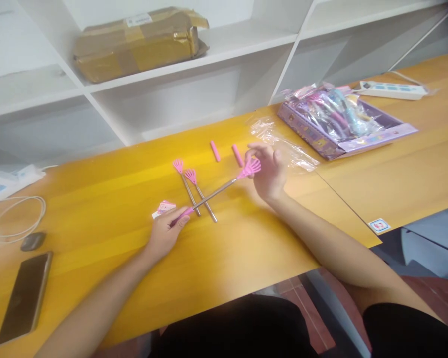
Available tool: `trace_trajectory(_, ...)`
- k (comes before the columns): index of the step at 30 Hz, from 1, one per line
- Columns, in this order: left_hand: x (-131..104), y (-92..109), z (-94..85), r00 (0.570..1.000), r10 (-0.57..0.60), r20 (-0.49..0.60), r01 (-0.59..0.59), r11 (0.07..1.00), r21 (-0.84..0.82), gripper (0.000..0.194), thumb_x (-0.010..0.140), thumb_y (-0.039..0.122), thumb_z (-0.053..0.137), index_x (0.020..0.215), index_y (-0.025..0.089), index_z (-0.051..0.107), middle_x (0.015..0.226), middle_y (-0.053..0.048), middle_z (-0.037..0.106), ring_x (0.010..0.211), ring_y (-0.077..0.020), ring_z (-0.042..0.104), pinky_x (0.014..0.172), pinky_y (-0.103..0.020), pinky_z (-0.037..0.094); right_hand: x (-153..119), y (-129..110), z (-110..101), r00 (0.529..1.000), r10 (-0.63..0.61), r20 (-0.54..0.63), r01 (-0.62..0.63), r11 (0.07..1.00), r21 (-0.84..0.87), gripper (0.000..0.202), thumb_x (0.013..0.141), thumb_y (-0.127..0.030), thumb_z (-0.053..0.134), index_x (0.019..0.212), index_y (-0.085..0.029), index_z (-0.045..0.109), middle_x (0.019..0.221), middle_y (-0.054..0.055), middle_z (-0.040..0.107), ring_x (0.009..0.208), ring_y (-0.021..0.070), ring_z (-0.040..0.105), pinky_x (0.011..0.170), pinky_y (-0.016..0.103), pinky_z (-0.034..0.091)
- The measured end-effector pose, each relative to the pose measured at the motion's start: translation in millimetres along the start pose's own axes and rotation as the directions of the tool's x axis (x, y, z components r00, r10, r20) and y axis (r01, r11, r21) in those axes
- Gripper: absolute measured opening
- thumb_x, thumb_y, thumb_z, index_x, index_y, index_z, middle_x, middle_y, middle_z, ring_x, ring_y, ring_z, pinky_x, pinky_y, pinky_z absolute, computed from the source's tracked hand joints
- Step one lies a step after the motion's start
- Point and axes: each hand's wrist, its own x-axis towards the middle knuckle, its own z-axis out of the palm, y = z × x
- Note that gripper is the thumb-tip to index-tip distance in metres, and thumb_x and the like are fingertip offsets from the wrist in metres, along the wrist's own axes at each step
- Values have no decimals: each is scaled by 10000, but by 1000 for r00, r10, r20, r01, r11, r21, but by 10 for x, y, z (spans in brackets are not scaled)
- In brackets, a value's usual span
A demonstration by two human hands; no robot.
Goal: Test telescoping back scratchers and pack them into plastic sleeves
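lap: black clothing (239, 328) at the bottom edge, below the bench (216, 263).
phone: dark phone (25, 298) flat at the near left of the bench.
left grip: left hand (168, 229) closed on the pink handle of the held scratcher (216, 191).
held scratcher: metal rod slanting up to the right, over the two loose rods, ending in a pink claw head at the right hand (269, 171).
right grip: fingers apart and loosely curled around the claw head; i cannot tell if they touch it.
mouse: dark mouse (33, 241) beyond the phone, near a looped white cable (18, 238).
sticker: small square (379, 225) by the bench's right front edge.
card: pink and white card (164, 209) just beside the left hand.
loose scratchers: left scratcher (186, 185) and right scratcher (203, 196), side by side, pink heads away from the camera.
tubes: two pink tubes (215, 151), the right one just beside the right hand.
wrapping: clear plastic (287, 146) between the right hand and the purple box (306, 130).
box: wrapped colourful items (339, 112) inside.
far right: white power strip (392, 90) behind the box.
shelf: taped brown carton (138, 44) on the white shelf (242, 42).
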Motion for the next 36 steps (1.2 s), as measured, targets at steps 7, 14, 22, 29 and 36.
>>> trace_trajectory(7, -19, 73, 11, 993, 111, 50, -117, 985, 125, 325, 1077, 437, 601, 1246, 249, 805, 908, -23, 736, 780, -161, 625, 767, -281, 509, 77, -90, -100, 986, -7, 165, 28, 992, -124, 604, 953, -829, 556, 1033, -243, 677, 830, 22, 595, 555, 153, 416, 544, 323, 344)
trace_trajectory(14, -42, -47, 20, 992, 118, 53, -123, 987, 100, 327, 1100, 414, 572, 1278, 253, 794, 879, -15, 700, 796, -155, 627, 773, -284, 486, -6, -7, -102, 968, 10, 252, 27, 989, -143, 528, 1022, -718, 588, 1019, -205, 714, 787, 24, 627, 596, 161, 493, 582, 312, 373)
trace_trajectory(22, -57, -11, 18, 990, 134, 49, -139, 984, 107, 313, 1092, 412, 585, 1247, 248, 803, 931, -28, 747, 802, -159, 656, 780, -288, 518, -21, -80, -79, 963, 49, 266, 7, 978, -208, 580, 999, -767, 592, 999, -204, 728, 774, 28, 621, 616, 171, 516, 589, 315, 415)
trace_trajectory(29, -79, -1, 24, 989, 144, 35, -147, 982, 116, 308, 1095, 409, 575, 1234, 261, 806, 951, -35, 765, 828, -174, 681, 797, -300, 535, -35, -16, -103, 955, 80, 285, -2, 965, -263, 562, 1027, -735, 580, 951, -207, 755, 772, 35, 623, 640, 182, 543, 606, 323, 436)
trace_trajectory(36, -97, -10, 23, 991, 132, 29, -134, 983, 125, 288, 1098, 387, 577, 1215, 252, 803, 1013, -34, 782, 877, -171, 702, 829, -297, 529, -64, 107, -139, 948, 75, 308, 6, 967, -254, 499, 1082, -636, 554, 937, -209, 768, 816, 41, 613, 682, 187, 560, 633, 327, 449)
